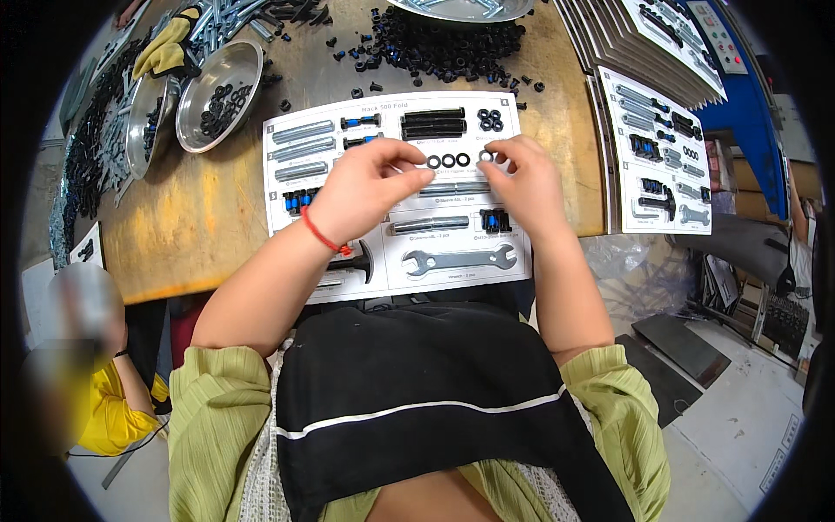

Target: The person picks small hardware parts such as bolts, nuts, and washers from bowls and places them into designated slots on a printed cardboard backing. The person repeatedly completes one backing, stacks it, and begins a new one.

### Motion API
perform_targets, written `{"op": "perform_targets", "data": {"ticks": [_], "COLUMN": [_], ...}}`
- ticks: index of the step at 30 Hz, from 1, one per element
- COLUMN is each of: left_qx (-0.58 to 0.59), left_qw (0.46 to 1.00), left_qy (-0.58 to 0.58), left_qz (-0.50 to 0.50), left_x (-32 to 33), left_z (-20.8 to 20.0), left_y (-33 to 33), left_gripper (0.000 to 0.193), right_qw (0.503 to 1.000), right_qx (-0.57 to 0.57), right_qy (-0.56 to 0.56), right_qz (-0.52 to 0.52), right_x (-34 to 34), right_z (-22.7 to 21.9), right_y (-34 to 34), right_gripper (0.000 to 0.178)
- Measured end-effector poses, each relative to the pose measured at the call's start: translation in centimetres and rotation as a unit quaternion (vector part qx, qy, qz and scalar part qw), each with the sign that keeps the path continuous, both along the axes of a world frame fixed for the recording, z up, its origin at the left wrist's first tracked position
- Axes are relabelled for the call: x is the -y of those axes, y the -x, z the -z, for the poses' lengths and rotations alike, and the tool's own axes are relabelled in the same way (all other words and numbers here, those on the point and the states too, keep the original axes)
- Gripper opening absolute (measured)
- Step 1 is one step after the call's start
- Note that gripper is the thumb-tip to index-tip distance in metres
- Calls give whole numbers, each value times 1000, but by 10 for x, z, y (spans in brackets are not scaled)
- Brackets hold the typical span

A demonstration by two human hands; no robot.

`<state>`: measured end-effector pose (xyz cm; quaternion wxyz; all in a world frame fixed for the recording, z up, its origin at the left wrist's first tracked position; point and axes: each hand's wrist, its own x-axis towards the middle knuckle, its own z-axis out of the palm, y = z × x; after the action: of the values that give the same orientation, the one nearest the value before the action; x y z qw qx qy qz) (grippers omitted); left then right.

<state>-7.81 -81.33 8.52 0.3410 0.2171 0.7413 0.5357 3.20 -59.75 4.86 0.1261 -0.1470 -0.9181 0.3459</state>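
Note:
A white card (pixel 335 290) with several framed sections lies at the table's front edge. It shows metal sleeves (pixel 439 224), black bolts with blue bands (pixel 300 198) and a grey wrench (pixel 461 259); whether each is real or printed I cannot tell. A row of black washers (pixel 448 161) runs between my hands. My left hand (pixel 365 187) hovers over the card's middle, its thumb and forefinger apart beside the row's left end. At the right end, the thumb and forefinger of my right hand (pixel 528 187) pinch a washer (pixel 486 157).
Black nuts (pixel 444 48) are heaped at the back. Metal bowls (pixel 217 96) stand tilted at the left beside loose bolts (pixel 91 130) and a yellow glove (pixel 165 48). Stacked cards (pixel 665 165) rise at the right. A person in yellow (pixel 113 409) sits at the lower left.

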Motion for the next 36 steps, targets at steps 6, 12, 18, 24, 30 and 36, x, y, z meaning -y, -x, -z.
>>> {"op": "perform_targets", "data": {"ticks": [6,12,18,24,30,36], "left_qx": [-70,-118,-296,-296,205,232], "left_qw": [994,969,901,915,914,903], "left_qy": [29,51,229,232,-54,22], "left_qz": [-84,-210,-222,-146,-345,-361], "left_x": [46,122,162,155,134,141], "left_z": [-10,13,19,29,-6,3], "left_y": [19,37,25,-23,3,23], "left_gripper": [29,30,42,63,52,41], "right_qw": [996,996,993,993,996,814], "right_qx": [84,57,52,-17,21,-55], "right_qy": [35,70,101,-73,69,552], "right_qz": [-9,1,13,88,58,169], "right_x": [-16,-15,-16,-21,22,13], "right_z": [13,22,18,26,13,-8], "right_y": [5,2,-3,-60,-82,-60], "right_gripper": [23,19,23,36,52,52]}}
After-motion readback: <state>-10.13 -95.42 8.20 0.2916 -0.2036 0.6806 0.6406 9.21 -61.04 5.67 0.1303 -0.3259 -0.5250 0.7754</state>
